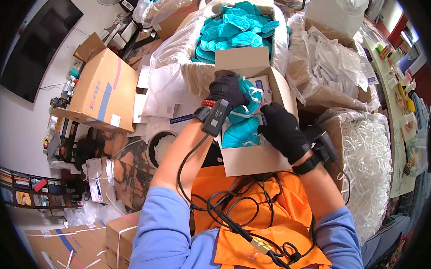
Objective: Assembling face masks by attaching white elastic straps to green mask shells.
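Note:
An open small cardboard box point(243, 161) stands in front of me with its flaps up. Inside lie teal face masks point(241, 134) and white printed packets point(262, 84). My left hand point(225, 91), in a black glove, is closed on the edge of a teal face mask with white straps point(247, 100), over the left side of the box. My right hand point(284, 133), also black-gloved, reaches over the box's right wall with its fingers curled by the masks and packets. Whatever its fingertips hold is hidden.
Beyond the small box stands a large lined carton point(280, 37) heaped with teal masks. At right are a carton of white packets point(332, 58) and one of white straps point(366, 158). A closed carton point(105, 85) and a round bin point(154, 149) are at left. Black cables point(222, 210) cross my orange apron.

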Motion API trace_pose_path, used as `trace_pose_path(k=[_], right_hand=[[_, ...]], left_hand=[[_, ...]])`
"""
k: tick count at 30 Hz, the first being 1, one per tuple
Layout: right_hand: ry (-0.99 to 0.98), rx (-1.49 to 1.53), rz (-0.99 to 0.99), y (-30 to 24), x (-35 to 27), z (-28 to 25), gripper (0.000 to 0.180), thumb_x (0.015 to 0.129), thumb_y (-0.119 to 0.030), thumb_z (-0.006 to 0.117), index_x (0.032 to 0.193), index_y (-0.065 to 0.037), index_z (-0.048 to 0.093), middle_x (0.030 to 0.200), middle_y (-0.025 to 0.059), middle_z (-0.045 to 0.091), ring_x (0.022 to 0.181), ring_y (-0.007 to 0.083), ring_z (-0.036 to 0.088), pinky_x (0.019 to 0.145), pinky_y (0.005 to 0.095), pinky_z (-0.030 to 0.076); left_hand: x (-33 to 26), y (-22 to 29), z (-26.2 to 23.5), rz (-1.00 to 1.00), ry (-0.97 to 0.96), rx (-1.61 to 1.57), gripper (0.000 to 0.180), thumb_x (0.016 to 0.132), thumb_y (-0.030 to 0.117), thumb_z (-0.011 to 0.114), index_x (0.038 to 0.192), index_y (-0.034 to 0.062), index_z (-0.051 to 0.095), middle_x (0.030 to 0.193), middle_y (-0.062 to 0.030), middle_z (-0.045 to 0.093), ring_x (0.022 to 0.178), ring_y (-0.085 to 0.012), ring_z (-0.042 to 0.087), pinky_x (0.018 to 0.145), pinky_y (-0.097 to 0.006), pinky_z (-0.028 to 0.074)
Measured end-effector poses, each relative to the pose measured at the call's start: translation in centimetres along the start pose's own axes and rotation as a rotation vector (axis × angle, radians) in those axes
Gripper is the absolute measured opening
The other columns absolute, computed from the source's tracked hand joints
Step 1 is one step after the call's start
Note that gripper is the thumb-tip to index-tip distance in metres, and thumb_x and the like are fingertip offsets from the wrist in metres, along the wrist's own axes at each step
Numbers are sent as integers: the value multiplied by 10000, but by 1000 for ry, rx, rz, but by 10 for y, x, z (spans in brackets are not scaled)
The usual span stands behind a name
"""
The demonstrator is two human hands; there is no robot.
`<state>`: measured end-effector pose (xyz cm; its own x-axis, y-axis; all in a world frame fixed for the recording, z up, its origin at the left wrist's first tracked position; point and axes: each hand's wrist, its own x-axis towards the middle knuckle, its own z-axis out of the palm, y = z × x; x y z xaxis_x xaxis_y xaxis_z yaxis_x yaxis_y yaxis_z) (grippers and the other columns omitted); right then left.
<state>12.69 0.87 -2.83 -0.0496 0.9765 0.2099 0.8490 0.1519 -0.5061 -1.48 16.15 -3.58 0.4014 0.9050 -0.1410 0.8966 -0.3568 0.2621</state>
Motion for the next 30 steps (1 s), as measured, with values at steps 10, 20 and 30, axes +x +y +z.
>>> trace_pose_path(k=[10,20,30], right_hand=[[162,259,182,25,19,9,400,728,-197,747,1091,-84,623,998,144,648,930,334,627,788,397,497],[-97,607,276,12,3,-3,377,787,-220,720,1115,-50,648,811,44,657,649,165,610,604,275,477],[40,1248,554,4,-19,-20,258,876,-262,646,1015,-45,640,796,-10,594,574,101,538,527,230,434]], left_hand=[[-54,-5,18,350,90,-543,363,734,174,704,1060,23,655,1024,-194,660,956,-352,631,852,-403,486],[-78,-28,6,275,79,-1161,239,885,199,637,1062,39,659,938,-113,684,839,-157,642,770,-287,496],[-96,-31,-13,357,400,-1199,161,930,109,556,1042,37,646,977,-95,658,928,-169,615,822,-293,476]])
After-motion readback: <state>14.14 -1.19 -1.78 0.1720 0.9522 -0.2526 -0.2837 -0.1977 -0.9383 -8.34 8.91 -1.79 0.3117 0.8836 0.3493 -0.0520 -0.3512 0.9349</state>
